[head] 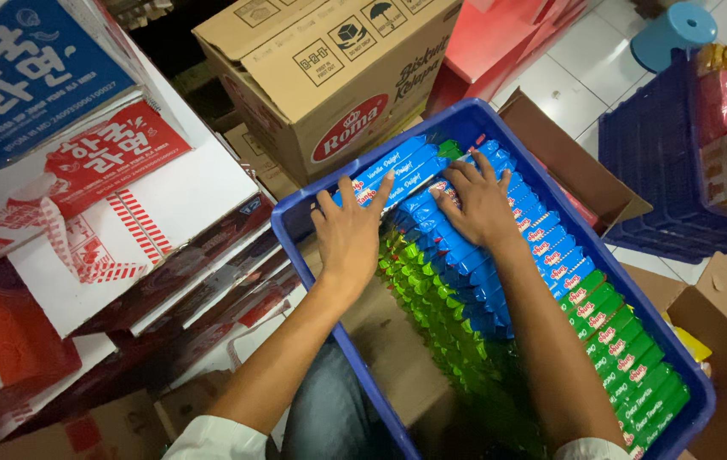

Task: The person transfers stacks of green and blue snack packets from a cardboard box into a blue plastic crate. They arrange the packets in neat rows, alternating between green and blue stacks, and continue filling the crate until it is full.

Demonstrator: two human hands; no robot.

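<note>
both forearms bare, reaching forward and down side by side. left hand (348,232) flat, palm down, fingers (380,189) spread and extended. right hand (476,204) palm down, fingers (451,203) curled inward toward the left, wrist bent slightly.

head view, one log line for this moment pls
left hand flat on blue packs | right hand pressing them | blue crate | green packs beside
</note>
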